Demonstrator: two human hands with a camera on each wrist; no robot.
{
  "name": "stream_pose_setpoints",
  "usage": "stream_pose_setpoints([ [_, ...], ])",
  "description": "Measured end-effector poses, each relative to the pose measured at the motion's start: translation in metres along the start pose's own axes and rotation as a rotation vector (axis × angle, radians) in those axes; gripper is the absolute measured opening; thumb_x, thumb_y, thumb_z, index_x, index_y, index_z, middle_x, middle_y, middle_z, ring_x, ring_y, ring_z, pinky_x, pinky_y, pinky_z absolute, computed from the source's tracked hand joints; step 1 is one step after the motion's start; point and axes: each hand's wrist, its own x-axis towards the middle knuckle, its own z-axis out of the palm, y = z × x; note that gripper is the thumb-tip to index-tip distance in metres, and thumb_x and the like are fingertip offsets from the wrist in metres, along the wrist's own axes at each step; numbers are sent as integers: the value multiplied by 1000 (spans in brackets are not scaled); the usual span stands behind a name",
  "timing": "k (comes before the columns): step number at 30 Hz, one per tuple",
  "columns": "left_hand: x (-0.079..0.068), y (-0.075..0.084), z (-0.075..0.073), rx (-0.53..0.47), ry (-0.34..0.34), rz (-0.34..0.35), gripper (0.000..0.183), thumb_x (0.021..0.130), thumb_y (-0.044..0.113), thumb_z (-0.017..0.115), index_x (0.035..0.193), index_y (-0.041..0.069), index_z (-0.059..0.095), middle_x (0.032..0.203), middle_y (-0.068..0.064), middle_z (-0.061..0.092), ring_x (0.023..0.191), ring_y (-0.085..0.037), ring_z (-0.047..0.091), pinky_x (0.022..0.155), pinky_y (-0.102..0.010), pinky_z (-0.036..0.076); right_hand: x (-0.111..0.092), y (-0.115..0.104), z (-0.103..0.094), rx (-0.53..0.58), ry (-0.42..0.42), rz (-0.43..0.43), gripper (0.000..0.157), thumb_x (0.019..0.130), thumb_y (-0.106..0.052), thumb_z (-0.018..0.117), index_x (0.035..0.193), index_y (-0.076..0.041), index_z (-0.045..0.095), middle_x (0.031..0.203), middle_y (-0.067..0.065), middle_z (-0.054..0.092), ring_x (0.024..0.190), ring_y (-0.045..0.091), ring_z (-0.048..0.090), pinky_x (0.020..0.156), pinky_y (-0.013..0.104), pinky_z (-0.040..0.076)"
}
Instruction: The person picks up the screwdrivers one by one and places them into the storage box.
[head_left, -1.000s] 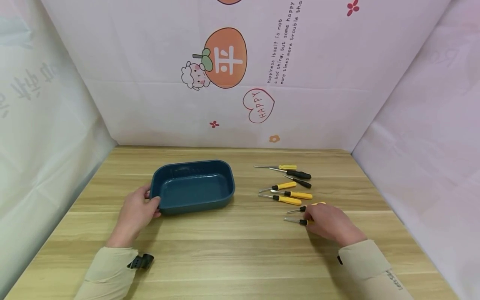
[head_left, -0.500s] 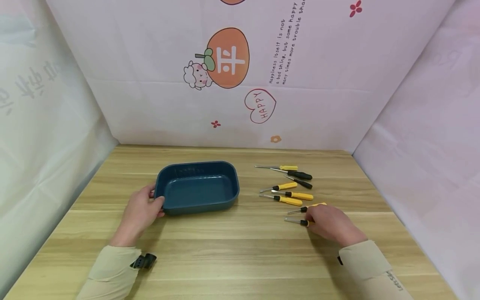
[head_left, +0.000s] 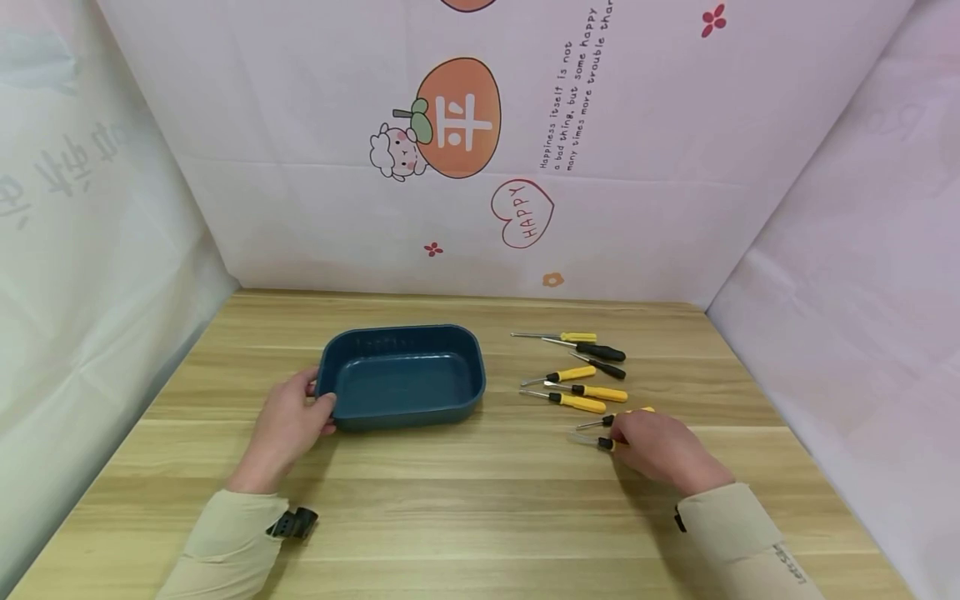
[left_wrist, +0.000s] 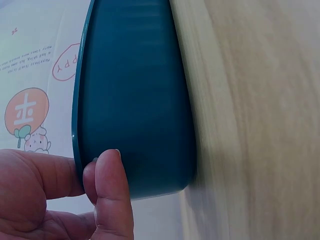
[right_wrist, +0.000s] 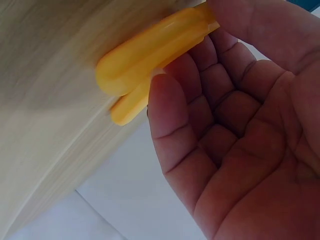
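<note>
A dark blue rectangular dish (head_left: 405,385) stands on the wooden table. My left hand (head_left: 288,425) grips its left end, thumb on the front corner and fingers round the side; the left wrist view shows the dish's long wall (left_wrist: 135,100) close up. On the right, my right hand (head_left: 663,446) pinches the yellow handle (right_wrist: 150,52) of the nearest screwdriver (head_left: 606,443), whose shaft points left and looks blurred. Just behind it lies another yellow-handled screwdriver (head_left: 608,421), partly covered by the hand; its handle (right_wrist: 126,109) shows beyond the gripped one in the right wrist view.
Several screwdrivers lie further back: a yellow-handled group (head_left: 581,403) and, behind it, two with black handles (head_left: 600,352) and one with a clear yellow handle (head_left: 577,337). Printed white sheets (head_left: 322,225) wall in the table (head_left: 450,517) at the back and both sides.
The dish has slid a little to the right along with my left hand. My right hand has stayed nearly in place, while the tip of its screwdriver has shifted slightly and blurred.
</note>
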Motion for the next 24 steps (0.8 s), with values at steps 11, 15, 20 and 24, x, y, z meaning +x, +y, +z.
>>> stream_pose_setpoints([
  [11,0,4,7,19,6,20,55,105,13,55,153,-9,39,130,-28,55,74,-17,74,66,-29,63,1,-3,-2,36,42,-38,24,93,-12,72,73,-18,60,68,-3,51,62,14,45,57,30,36],
  [15,0,4,8,19,3,20,55,105,14,55,153,-8,40,130,-28,55,74,-17,73,66,-29,63,1,-4,-4,22,74,-56,27,94,-9,69,72,-19,55,68,-3,48,63,14,43,58,31,35],
  [20,-1,5,10,22,1,21,55,105,14,55,153,-8,40,130,-27,56,73,-16,73,66,-28,63,3,-7,-7,33,86,-55,16,95,-12,72,81,-17,66,73,-5,55,66,14,46,62,33,43],
  [24,-1,7,11,34,2,29,55,105,14,56,152,-8,41,130,-28,57,72,-16,73,65,-27,62,5,-10,-9,42,96,-52,10,96,-15,72,86,-15,70,77,-5,59,67,14,49,65,35,47],
])
